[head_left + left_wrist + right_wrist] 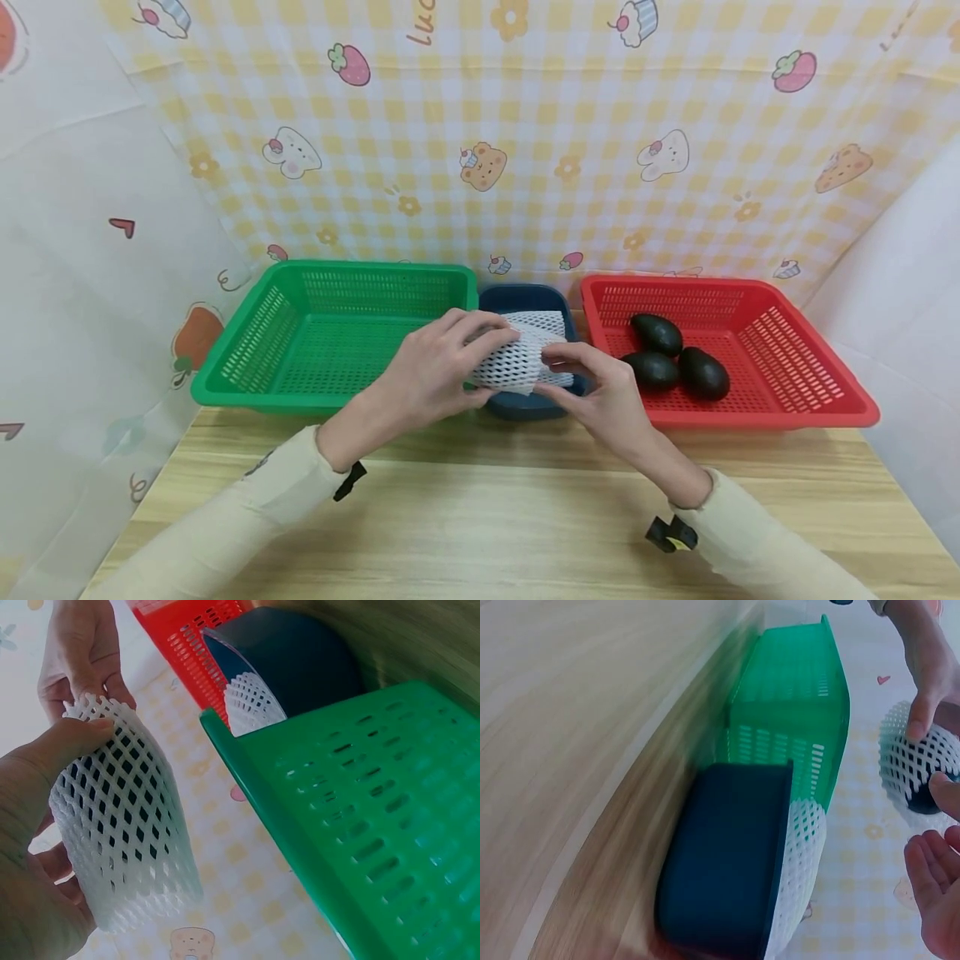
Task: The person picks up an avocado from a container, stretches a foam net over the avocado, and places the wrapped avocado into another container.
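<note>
A white foam net sleeve (pixel 512 364) is held over the dark blue bin (pixel 528 408), with a dark avocado (pixel 924 796) inside it, seen through the mesh and at its opening. My left hand (pixel 437 360) grips the sleeve from the left, the thumb (pixel 79 741) pressing near its edge in the left wrist view. At the sleeve's right end is my right hand (pixel 606 392), thumb and fingers about the opening. Its thumb (pixel 946 793) lies by the exposed avocado in the right wrist view, while part of that hand is cut off.
Several more foam net sleeves (pixel 551 321) lie in the blue bin. To the left stands a green basket (pixel 330 400) with nothing seen in it. The red basket (pixel 787 414) on the right holds three avocados (pixel 703 373). A patterned cloth (pixel 525 117) hangs behind.
</note>
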A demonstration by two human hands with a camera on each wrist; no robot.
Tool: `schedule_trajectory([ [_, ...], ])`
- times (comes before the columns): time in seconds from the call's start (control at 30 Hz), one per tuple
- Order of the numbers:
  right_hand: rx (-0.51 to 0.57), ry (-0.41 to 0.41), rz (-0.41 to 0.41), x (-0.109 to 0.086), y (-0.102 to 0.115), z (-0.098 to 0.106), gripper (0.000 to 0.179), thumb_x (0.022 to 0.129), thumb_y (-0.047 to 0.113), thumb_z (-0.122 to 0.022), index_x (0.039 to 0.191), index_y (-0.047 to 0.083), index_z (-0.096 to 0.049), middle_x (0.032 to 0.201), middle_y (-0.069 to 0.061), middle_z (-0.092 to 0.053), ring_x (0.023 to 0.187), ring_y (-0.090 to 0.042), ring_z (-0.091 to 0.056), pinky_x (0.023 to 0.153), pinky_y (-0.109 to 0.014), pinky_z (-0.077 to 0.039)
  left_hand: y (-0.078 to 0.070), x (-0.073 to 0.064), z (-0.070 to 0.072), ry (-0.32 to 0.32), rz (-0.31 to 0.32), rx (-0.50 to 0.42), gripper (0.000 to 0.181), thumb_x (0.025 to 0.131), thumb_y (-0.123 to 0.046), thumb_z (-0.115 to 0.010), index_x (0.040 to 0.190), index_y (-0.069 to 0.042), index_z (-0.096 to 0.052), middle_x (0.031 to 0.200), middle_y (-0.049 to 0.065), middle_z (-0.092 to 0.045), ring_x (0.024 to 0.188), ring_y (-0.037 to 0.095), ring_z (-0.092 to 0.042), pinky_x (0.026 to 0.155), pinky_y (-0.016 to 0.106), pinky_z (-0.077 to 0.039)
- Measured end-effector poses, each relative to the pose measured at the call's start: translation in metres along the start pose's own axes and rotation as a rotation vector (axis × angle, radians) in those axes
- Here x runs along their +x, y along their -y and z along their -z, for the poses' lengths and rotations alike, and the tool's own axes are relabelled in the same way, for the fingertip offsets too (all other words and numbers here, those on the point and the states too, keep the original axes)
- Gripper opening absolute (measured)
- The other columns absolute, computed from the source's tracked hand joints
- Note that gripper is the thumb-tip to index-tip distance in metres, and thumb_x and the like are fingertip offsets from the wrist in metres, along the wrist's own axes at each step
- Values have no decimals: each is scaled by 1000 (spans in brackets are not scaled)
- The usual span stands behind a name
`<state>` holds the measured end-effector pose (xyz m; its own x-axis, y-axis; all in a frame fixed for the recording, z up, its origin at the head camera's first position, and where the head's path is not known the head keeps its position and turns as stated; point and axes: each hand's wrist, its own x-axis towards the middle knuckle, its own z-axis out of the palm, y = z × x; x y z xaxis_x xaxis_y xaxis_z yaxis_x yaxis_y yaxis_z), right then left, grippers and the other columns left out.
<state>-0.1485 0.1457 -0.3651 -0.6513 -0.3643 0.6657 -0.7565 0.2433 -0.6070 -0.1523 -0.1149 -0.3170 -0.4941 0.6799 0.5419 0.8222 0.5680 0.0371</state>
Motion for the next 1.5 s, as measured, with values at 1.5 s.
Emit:
schedule_trajectory([
  [1.5, -509, 564, -440, -18, -7, 97, 28, 77, 32, -91, 91, 17, -71, 80, 10, -62, 71, -9, -58, 67, -30, -53, 52, -30, 24, 216, 316, 1, 62, 81, -29, -85, 134, -12, -58, 125, 6, -56, 104, 26, -56, 64, 43, -55],
])
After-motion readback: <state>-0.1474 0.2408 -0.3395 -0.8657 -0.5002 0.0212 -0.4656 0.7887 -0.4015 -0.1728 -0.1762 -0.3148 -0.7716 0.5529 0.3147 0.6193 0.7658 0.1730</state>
